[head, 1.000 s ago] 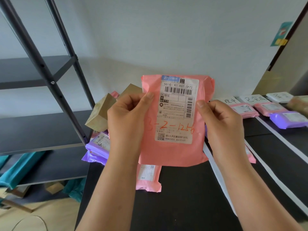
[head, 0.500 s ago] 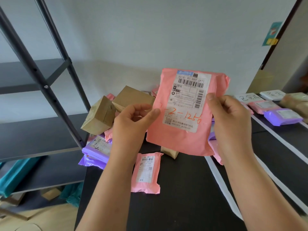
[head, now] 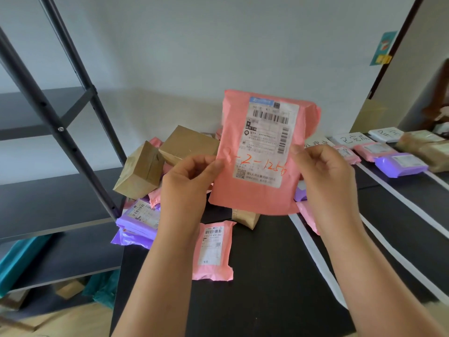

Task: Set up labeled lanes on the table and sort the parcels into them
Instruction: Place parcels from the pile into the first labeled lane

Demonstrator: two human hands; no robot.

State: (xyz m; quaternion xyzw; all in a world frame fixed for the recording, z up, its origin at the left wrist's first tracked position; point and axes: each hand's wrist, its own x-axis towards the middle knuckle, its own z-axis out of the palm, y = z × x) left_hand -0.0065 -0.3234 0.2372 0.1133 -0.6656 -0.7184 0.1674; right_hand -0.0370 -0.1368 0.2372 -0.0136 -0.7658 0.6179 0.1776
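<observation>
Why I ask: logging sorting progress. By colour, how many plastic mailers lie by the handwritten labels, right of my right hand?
Pink mailers: 2
Purple mailer: 1
Total: 3
The held pink mailer is not counted.
</observation>
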